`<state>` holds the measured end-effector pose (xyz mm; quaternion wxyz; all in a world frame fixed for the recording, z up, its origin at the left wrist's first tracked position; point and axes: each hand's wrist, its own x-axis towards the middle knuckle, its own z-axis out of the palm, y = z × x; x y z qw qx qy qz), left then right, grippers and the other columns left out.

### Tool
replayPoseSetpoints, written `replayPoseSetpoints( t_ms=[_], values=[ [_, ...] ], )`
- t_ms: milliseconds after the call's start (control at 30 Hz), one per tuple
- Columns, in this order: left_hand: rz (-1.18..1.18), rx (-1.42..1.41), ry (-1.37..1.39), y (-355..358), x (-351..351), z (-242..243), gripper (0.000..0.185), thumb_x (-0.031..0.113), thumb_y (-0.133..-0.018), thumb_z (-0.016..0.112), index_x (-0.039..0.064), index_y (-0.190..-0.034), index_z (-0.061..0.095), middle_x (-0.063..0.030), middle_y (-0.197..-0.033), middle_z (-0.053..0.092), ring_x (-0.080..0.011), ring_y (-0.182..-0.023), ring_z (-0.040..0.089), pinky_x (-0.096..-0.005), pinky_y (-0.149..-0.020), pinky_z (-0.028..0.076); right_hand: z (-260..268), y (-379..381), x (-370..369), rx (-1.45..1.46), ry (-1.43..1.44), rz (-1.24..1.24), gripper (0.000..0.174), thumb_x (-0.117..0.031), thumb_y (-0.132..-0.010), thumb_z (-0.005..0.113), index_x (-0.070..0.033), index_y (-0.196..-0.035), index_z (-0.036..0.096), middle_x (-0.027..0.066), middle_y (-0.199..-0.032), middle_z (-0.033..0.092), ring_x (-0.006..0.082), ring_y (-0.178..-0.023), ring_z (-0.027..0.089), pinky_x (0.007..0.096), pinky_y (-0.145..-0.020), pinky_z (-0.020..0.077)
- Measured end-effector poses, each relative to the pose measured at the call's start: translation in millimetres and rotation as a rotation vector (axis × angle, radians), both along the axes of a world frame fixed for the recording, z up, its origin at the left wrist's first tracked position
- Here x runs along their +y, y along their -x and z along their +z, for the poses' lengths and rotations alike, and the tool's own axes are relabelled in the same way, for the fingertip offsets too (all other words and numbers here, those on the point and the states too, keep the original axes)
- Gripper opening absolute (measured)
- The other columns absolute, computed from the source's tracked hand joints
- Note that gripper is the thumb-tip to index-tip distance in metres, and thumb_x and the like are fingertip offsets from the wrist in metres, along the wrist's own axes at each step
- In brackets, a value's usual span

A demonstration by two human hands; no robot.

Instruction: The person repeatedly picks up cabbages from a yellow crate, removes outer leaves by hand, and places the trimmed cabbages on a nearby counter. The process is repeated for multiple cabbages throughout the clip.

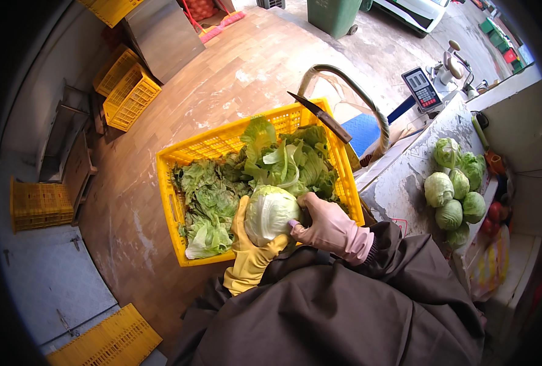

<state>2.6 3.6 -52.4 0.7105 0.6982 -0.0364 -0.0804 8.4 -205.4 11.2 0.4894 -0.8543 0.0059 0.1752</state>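
My left hand (252, 251), in a yellow rubber glove, holds a pale green head of lettuce (271, 215) from the left and below. On its right side, my right hand (328, 224) in a pink glove has its thumb and bent fingers at the outer leaves; whether it grips a leaf I cannot tell. Beneath the head is a yellow plastic crate (172, 228) with many loose, partly browned lettuce leaves (211, 192). A knife (321, 118) with a dark blade and wooden handle lies across the crate's far right corner.
To the right, several lettuce heads (449, 215) sit on a worn white tabletop (390, 196). A scale with a keypad display (422, 89) and blue platform (367, 132) stands beyond the crate. Yellow crates (131, 98) and a metal-topped cabinet (56, 283) are at the left.
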Motion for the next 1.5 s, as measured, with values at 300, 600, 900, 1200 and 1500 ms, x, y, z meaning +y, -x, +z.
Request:
replayPoseSetpoints(
  t_ms=[300,600,900,1200,1500],
  values=[
    [0.005,0.065,0.162,-2,-2,-14,0.115,0.033,-0.062,0.095,0.002,-0.149,0.027,-0.0199,-0.142,0.045,-0.0301,-0.129,0.051,-0.0417,-0.108,0.044,0,-16,-12,0.465,-0.541,-0.341,0.007,-0.005,-0.089,0.057,-0.003,-0.095,0.059,0.0054,-0.071,0.063,0.0128,-0.051,0.061,0.0251,-0.047,0.0501],
    [0.211,0.22,0.185,-7,8,-64,0.105,0.011,-0.061,0.092,0.002,-0.146,0.032,-0.0201,-0.137,0.051,-0.0292,-0.123,0.055,-0.0422,-0.105,0.047,-13,22,18,-0.167,0.06,-0.133,0.065,-0.042,-0.082,0.078,-0.004,-0.124,0.046,0.0141,-0.077,0.063,0.0332,-0.077,0.067,0.0375,-0.069,0.0535],
    [0.223,0.313,0.298,-5,17,-64,0.092,-0.002,-0.063,0.087,0.004,-0.142,0.04,-0.0188,-0.134,0.054,-0.0277,-0.116,0.06,-0.0411,-0.095,0.054,-22,9,4,0.429,-0.541,-0.317,0.014,-0.021,-0.097,0.055,-0.008,-0.09,0.054,0.0077,-0.065,0.061,0.0211,-0.049,0.061,0.0333,-0.044,0.047],
    [0.313,0.104,0.058,11,0,-62,0.096,0.011,-0.064,0.091,0.0,-0.142,0.035,-0.0191,-0.136,0.052,-0.0281,-0.121,0.057,-0.0408,-0.103,0.048,-22,22,27,0.002,0.066,-0.111,0.044,-0.043,-0.091,0.066,-0.005,-0.108,0.051,0.0177,-0.079,0.062,0.0355,-0.071,0.064,0.0432,-0.066,0.0509],
    [0.132,0.045,-0.095,-4,15,-59,0.107,0.018,-0.059,0.093,0.001,-0.145,0.033,-0.0157,-0.14,0.047,-0.027,-0.128,0.051,-0.0409,-0.108,0.043,-26,10,8,0.118,-0.143,-0.018,0.011,-0.016,-0.093,0.051,-0.005,-0.094,0.053,0.017,-0.064,0.059,0.034,-0.054,0.06,0.0418,-0.05,0.0483]
  ],
)
